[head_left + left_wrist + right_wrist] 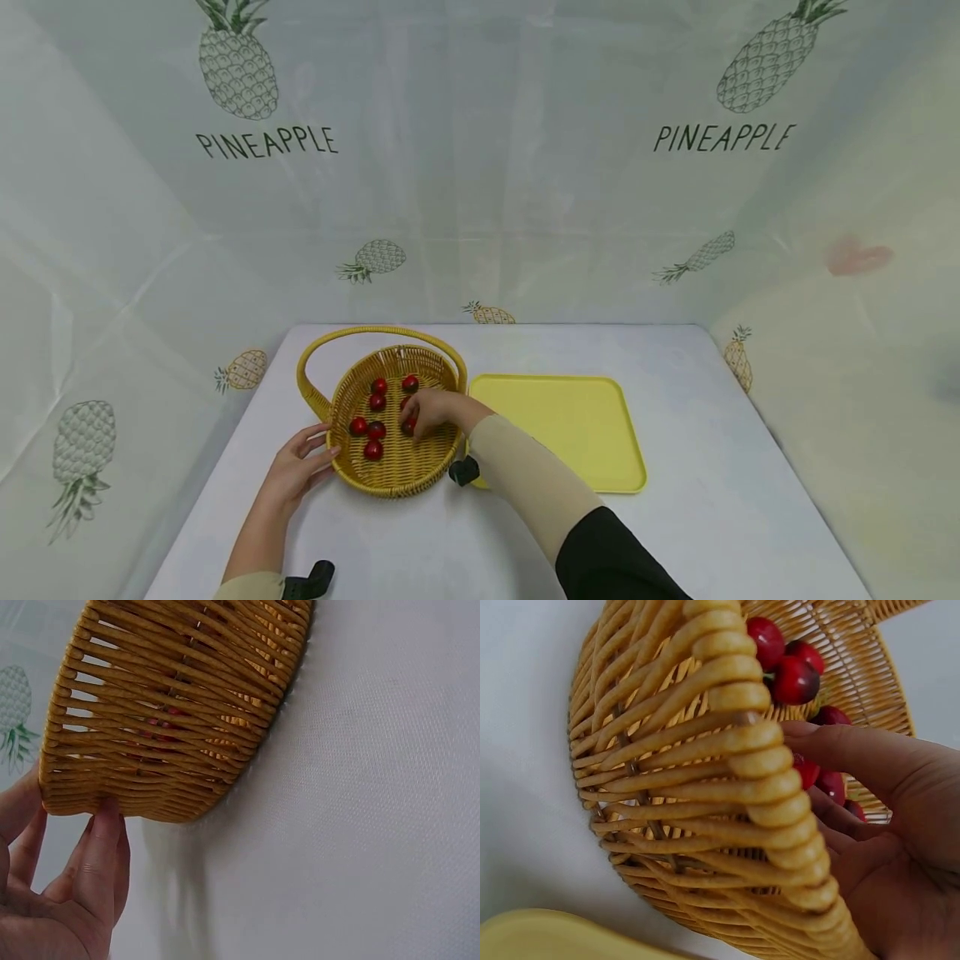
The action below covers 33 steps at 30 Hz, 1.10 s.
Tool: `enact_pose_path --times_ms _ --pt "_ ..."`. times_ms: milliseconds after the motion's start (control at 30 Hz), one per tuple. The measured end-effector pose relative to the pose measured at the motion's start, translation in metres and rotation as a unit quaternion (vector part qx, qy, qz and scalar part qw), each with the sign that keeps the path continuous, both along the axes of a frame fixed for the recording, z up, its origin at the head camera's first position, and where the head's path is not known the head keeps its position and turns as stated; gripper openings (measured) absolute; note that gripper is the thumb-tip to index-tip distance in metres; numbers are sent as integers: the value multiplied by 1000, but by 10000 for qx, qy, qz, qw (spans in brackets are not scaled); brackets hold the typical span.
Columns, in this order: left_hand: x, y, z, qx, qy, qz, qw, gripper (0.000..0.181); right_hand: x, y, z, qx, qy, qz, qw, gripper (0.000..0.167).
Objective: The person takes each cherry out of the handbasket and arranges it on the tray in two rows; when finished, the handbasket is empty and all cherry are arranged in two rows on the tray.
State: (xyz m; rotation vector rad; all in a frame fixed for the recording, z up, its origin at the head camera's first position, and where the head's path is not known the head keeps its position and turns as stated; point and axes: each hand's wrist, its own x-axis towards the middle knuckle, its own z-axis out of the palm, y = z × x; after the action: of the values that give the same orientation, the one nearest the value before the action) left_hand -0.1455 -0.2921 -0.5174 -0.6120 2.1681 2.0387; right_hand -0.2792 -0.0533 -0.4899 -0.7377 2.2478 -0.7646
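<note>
A yellow-brown wicker basket [397, 487] with a tall arched handle [375, 330] stands on the left half of the table. Several round, dark red cherries [372, 450] lie loose on its floor. At the basket's left side, my left hand [296, 468] holds the rim, its fingertips against the weave [157, 776]. My right hand [431, 411] reaches over the right rim into the basket. Its thumb and fingers are bent round a cherry [805, 771], and part of that fruit is hidden by them. More cherries [795, 679] show beyond the thumb in the right wrist view.
A flat yellow tray [558, 433] lies right of the basket, partly under my right forearm. The white table [712, 492] ends at a pineapple-printed curtain [480, 183] behind and at both sides. A black wrist camera [464, 471] sits close to the basket's right rim.
</note>
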Motion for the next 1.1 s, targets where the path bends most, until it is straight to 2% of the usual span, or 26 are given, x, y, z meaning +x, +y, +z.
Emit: enact_pose_path --times_ms 567,867,1100 --pt "0 -1 1 102 76 -70 9999 61 16 23 19 -483 323 222 9981 25" --pt "-1 -2 1 52 18 -136 9999 60 34 44 30 -1020 380 447 9931 19" --pt "-1 -4 0 91 38 -188 9998 60 45 60 35 -1253 453 401 9903 19"
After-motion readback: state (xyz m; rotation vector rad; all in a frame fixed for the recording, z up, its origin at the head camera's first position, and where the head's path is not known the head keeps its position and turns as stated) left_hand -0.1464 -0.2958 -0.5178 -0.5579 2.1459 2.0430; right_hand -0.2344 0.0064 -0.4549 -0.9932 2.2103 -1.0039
